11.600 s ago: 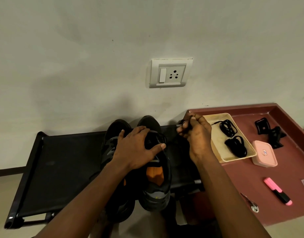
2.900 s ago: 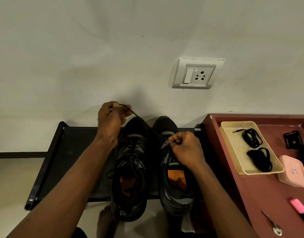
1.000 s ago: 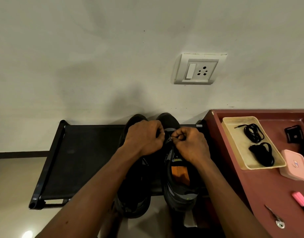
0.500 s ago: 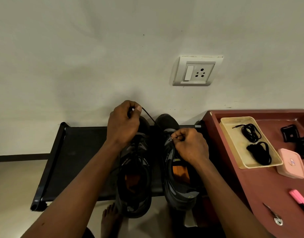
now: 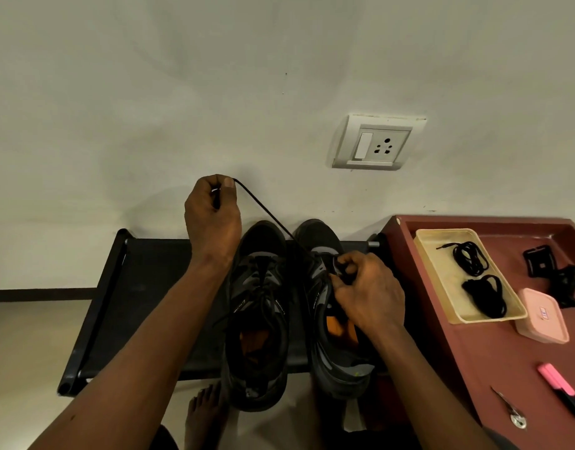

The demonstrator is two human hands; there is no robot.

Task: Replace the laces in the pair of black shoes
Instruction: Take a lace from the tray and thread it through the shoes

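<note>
Two black shoes stand side by side on a black rack (image 5: 143,287), toes to the wall. The left shoe (image 5: 258,319) is laced. My left hand (image 5: 211,216) is raised above and left of it and pinches a black lace (image 5: 266,216) that runs taut down to the right shoe (image 5: 331,358). My right hand (image 5: 364,290) pinches the right shoe's upper eyelet area. Two coiled black laces (image 5: 471,258) lie in a cream tray (image 5: 438,287).
A maroon table (image 5: 494,362) at the right carries the tray, a pink box (image 5: 542,316), a pink highlighter (image 5: 562,391), small scissors (image 5: 510,410) and black clips (image 5: 555,274). A wall socket (image 5: 377,144) is above. A bare foot (image 5: 205,414) rests on the floor below the rack.
My left hand has risen up and left from the shoes, drawing the lace taut. My right hand stays at the right shoe's eyelets.
</note>
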